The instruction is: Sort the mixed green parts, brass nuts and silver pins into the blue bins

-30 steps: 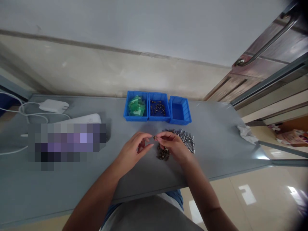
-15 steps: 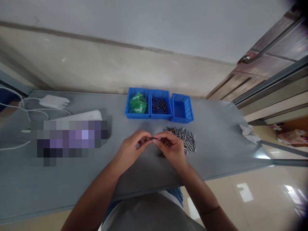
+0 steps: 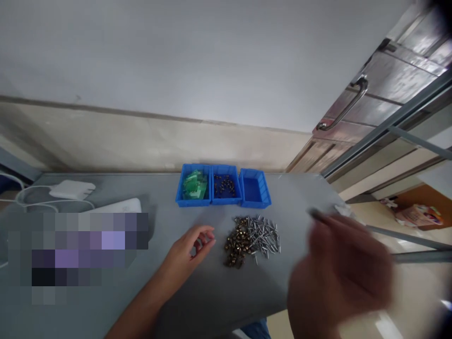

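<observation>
Your L hand (image 3: 192, 246) is hanging just left of the parts, over the grey bench top (image 3: 300, 200), fingers loosely curled and nothing showing between them, so it's looking released. Your R hand (image 3: 339, 275) is showing as a heavy blur toward the bench's right end, w/ a thin dark pin (image 3: 315, 215) at the top of the blur. Can't tell if the fingers are gripping it or if it's only lining up behind them.

Brass fittings (image 3: 237, 242) are lying in a loose heap, touching a spread of steel rivets (image 3: 264, 235), both on the bench just in front of the blue bins (image 3: 223, 200). Green parts (image 3: 193, 184) are sitting in the left bin, small dark fittings (image 3: 223, 184) in the middle one.

Risks: you're moving the R hand fast, so a loose grip could flick the pin off the bench onto the tile floor (image 3: 423, 292). A low pass could clip the heap and scatter rivets. Where the two piles are touching, fittings and rivets could get mixed, and round parts could roll toward the edge.
</observation>
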{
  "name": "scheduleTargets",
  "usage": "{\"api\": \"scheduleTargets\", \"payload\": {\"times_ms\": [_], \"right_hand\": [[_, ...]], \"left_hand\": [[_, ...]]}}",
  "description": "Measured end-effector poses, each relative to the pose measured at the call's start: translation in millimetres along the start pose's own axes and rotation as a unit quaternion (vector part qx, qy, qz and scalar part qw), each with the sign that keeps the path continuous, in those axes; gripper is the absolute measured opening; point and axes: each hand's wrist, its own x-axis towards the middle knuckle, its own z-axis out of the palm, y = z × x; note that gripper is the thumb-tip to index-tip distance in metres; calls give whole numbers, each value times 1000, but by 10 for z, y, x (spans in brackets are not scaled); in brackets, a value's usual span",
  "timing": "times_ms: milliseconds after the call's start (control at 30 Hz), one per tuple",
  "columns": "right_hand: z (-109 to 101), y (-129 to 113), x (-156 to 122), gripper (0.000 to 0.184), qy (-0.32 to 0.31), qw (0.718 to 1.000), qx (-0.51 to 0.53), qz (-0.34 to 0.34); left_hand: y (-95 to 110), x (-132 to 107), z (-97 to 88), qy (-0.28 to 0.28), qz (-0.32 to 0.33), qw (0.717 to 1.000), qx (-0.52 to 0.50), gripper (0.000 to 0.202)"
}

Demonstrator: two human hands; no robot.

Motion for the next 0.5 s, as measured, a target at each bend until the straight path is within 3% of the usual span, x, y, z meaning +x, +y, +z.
{"api": "scheduleTargets", "payload": {"times_ms": [67, 167, 367, 500], "right_hand": [[293, 158, 279, 35, 43, 998, -39, 20], [598, 453, 441, 21, 14, 990, -122, 67], [753, 725, 284, 14, -202, 937, -267, 99], [869, 760, 362, 14, -285, 897, -322, 107]], "left_hand": [[-3, 10, -8, -4, -6, 1000, 5, 17], [-4, 19, -24, -9, -6, 1000, 15, 17], [16, 25, -34, -27, -14, 999, 31, 16], [0, 25, -21, -39, -8, 999, 36, 18]]}}
